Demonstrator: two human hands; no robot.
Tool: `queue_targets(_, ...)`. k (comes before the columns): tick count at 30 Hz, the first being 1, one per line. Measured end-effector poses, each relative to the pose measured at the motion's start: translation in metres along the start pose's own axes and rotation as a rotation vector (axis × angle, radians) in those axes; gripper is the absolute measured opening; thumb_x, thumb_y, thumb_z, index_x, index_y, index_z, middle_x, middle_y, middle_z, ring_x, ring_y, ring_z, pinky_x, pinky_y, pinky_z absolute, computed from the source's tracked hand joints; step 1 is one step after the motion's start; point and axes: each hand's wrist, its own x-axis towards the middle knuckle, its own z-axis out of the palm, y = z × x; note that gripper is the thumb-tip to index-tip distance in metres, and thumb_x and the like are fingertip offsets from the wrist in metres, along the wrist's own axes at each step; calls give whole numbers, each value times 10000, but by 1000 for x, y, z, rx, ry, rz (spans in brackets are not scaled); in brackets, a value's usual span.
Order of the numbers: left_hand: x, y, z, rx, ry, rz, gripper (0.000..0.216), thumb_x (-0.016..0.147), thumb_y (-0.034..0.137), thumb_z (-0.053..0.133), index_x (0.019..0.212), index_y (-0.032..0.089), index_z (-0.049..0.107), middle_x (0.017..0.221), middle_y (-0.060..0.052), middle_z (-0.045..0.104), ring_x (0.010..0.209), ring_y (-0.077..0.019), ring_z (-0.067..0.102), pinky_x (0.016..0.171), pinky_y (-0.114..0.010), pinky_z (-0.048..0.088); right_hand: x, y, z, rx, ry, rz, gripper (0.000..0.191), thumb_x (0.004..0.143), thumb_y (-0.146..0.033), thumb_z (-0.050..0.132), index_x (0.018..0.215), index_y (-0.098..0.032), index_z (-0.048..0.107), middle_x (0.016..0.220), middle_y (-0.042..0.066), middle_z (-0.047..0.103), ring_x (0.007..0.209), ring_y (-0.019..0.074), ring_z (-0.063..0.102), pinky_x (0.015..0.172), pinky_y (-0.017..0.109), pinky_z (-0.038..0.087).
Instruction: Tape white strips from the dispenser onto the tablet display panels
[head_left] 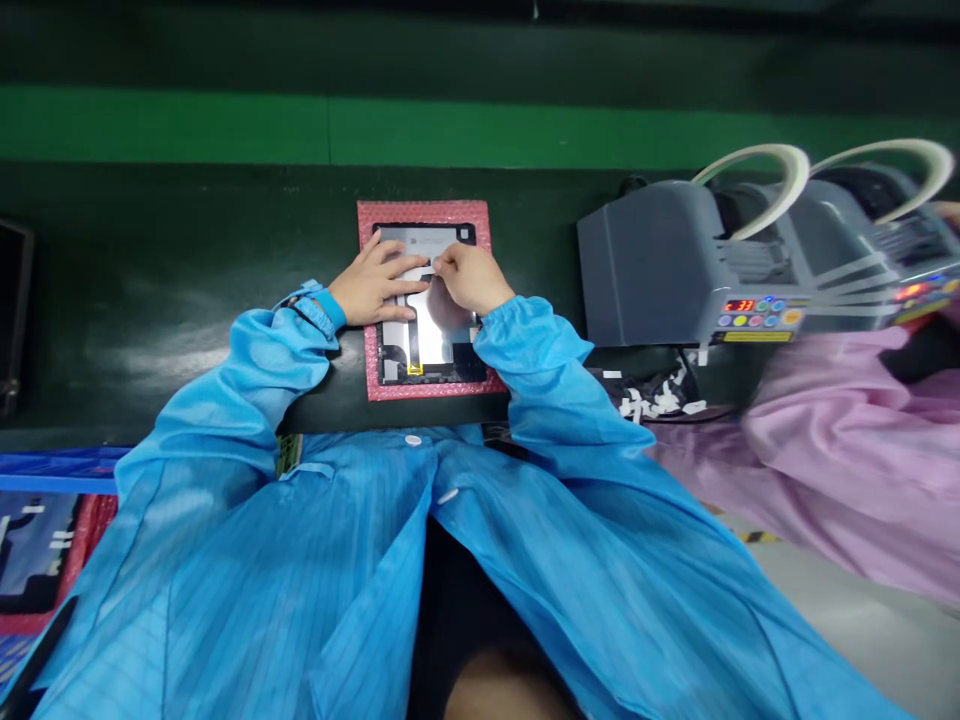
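A tablet screen panel [439,340] with a black border and a silvery back lies on a pink bubble-wrap sheet [427,212] on the dark bench. My left hand [379,282] rests flat on the panel's left side, fingers spread. At the panel's middle, my right hand [471,278] pinches a small white tape strip [427,270], which reaches toward my left fingertips. A yellow connector piece [415,369] shows near the panel's lower edge. Part of the panel's right side is covered by my right hand.
Grey tape dispensers [660,265] with white tape rolls stand to the right. Scraps of white tape [660,400] lie below them. A person in a pink sleeve [832,420] works at the right. Another panel [37,550] lies in a blue bin at lower left.
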Motion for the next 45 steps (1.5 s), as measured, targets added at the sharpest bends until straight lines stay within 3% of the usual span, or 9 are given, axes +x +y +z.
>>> queue_targets(10, -2, -14, 8, 166, 63, 130, 731, 882, 717, 434, 1433, 242, 503, 1454, -117, 529, 1380, -392, 345, 1148, -694, 131, -10, -25, -8, -140, -51, 53, 221, 946, -216, 456, 993, -99, 637, 1002, 146, 683, 1019, 259, 645, 962, 421, 463)
queue_targets(14, -1, -17, 9, 190, 63, 132, 717, 874, 707, 461, 1427, 254, 510, 1453, -117, 532, 1374, -393, 354, 1139, -693, 150, -10, -25, -4, -93, 53, 122, 167, 891, -270, 575, 979, -131, 601, 903, 114, 659, 1001, 286, 636, 944, 494, 465)
queue_targets(17, 0, -19, 9, 195, 67, 123, 696, 874, 702, 468, 1409, 262, 531, 1456, -114, 530, 1377, -389, 352, 1143, -683, 156, -21, -3, -3, 72, 247, 139, 172, 824, -297, 658, 901, -176, 564, 783, 52, 614, 948, 256, 626, 925, 464, 475)
queue_targets(21, 1, -20, 6, 214, 51, 120, 674, 884, 696, 446, 1391, 262, 544, 1499, -97, 485, 1408, -374, 328, 1171, -639, 139, -74, 60, -6, 363, 618, 174, 304, 863, -474, 583, 753, -203, 499, 629, -21, 497, 703, 140, 562, 735, 295, 490)
queue_targets(25, 0, -20, 0, 250, 62, 86, 676, 887, 728, 381, 1336, 263, 582, 1580, -56, 365, 1427, -360, 308, 1193, -581, 150, -135, 128, -20, 707, 1010, 420, 396, 878, -543, 510, 681, -204, 449, 515, -78, 377, 456, 61, 360, 469, 193, 331)
queue_targets(29, 1, -18, -6, 311, 99, 68, 753, 890, 738, 318, 1340, 190, 571, 1580, -105, 350, 1422, -365, 307, 1196, -546, 178, -153, 159, -46, 1028, 1082, 618, 337, 891, -466, 530, 708, -188, 482, 534, -71, 461, 418, 47, 392, 403, 163, 293)
queue_targets(35, -3, -3, -18, 342, 134, 82, 612, 943, 548, 314, 1340, 156, 565, 1568, -183, 339, 1416, -400, 325, 1184, -569, 204, -141, 155, -76, 1068, 1100, 574, 217, 858, -219, 604, 679, -175, 488, 524, -82, 487, 463, 40, 451, 482, 158, 351)
queue_targets(41, -2, -15, -19, 269, 331, 214, 687, 916, 362, 422, 1507, 557, 133, 1667, 72, 27, 1440, -436, 288, 1135, -663, 207, -151, 162, -74, 1072, 1209, 510, 237, 884, -325, 581, 725, -190, 469, 580, -69, 549, 520, 52, 499, 521, 175, 386)
queue_targets(45, -2, -13, -19, 153, 392, 128, 700, 821, 410, 450, 1372, 738, 168, 1543, 408, 23, 1411, -437, 312, 1153, -629, 191, -157, 165, -72, 1166, 1227, 458, 217, 891, -379, 572, 855, -208, 443, 676, -59, 612, 572, 45, 549, 497, 148, 396)
